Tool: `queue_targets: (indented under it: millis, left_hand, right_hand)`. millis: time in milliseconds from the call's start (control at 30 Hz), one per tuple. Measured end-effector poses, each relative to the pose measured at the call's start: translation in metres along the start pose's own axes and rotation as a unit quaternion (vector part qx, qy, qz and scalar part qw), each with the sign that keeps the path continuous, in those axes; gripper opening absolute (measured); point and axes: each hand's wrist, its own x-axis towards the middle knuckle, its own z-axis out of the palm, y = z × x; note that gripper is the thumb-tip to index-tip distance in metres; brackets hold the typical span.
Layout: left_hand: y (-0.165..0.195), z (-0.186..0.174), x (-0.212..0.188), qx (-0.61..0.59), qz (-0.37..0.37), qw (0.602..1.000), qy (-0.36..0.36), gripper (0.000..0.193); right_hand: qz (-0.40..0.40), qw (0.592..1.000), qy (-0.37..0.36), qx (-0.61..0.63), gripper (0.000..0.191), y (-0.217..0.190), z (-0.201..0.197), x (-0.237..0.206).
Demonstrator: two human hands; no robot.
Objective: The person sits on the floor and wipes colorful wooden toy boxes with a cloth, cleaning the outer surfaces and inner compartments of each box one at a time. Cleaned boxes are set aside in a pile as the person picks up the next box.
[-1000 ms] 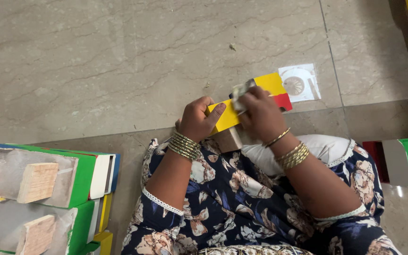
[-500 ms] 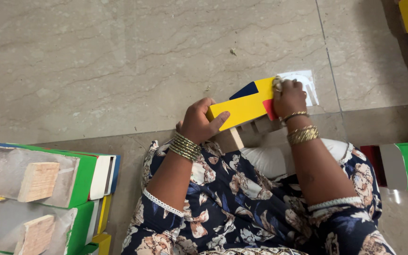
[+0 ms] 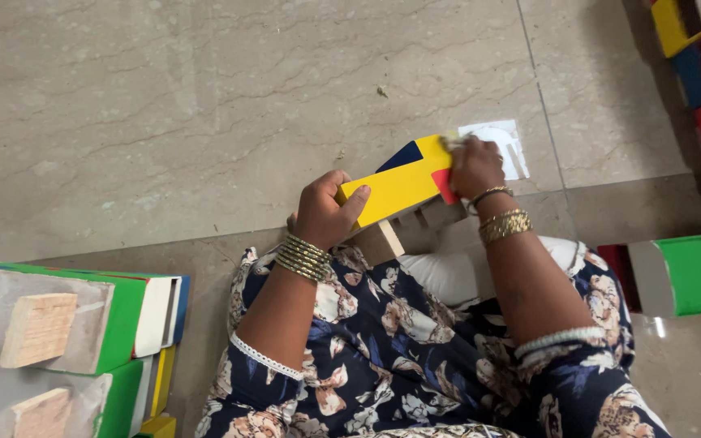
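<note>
Fingers (image 3: 342, 212) of left hand (image 3: 322, 219) clamp yellow block's (image 3: 399, 185) edge, right hand (image 3: 474, 166) grips far end

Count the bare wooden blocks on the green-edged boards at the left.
2: one block on the upper board, one block on the lower board, partly cut off by the frame; others may be hidden.
</note>
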Motion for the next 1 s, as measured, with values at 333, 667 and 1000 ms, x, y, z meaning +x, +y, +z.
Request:
queue_targets:
  millis: [333, 667, 1000]
  left_hand:
    - [-0.002, -0.013, 0.003, 0.004, 0.032, 0.998, 0.049, 0.022]
    - [-0.001, -0.018, 0.002, -0.005, 0.013, 0.999, 0.03, 0.024]
    - [-0.085, -0.021, 0.019, -0.181, -0.014, 0.983, 0.016, 0.015]
  right_hand:
    - [-0.006, 0.999, -0.04, -0.001, 0.028, -0.019, -0.011, -0.035]
    - [-0.121, 0.983, 0.073, 0.119, 0.018, -0.022, 0.009, -0.02]
    - [0.252, 0.81, -0.262, 0.46, 0.054, 0.031, 0.026, 0.0]
